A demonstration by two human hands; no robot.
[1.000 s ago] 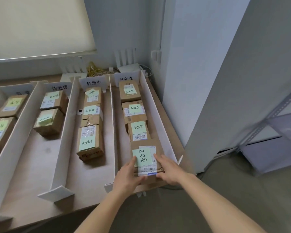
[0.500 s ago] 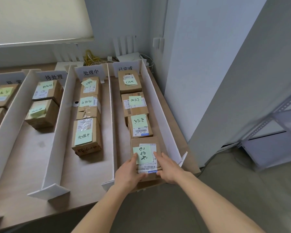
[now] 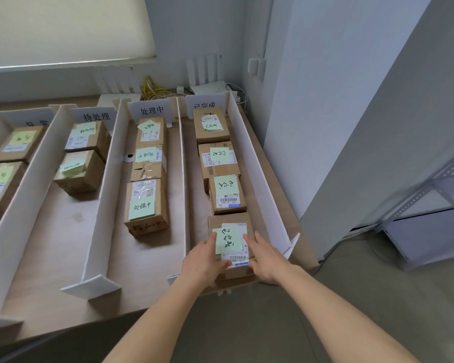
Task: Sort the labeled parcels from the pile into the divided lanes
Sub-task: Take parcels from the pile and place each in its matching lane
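The left hand [image 3: 203,259] and right hand [image 3: 266,259] rest against opposite sides of the nearest cardboard parcel [image 3: 231,231], fingers extended rather than curled around it. The parcel sits at the near end of the rightmost lane [image 3: 262,184], touching the third parcel [image 3: 227,196] in a row of four. A green sticky note [image 3: 227,239] lies on its top.

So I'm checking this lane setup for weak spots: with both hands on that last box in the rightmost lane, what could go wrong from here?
1. The nearest parcel sits at the table's front edge; if the left hand and right hand let go too early, it might tip off.
2. Its green note lies loosely over the label and could peel off.
3. Pushing it forward may shove the parcel ahead or bump the thin white right divider.
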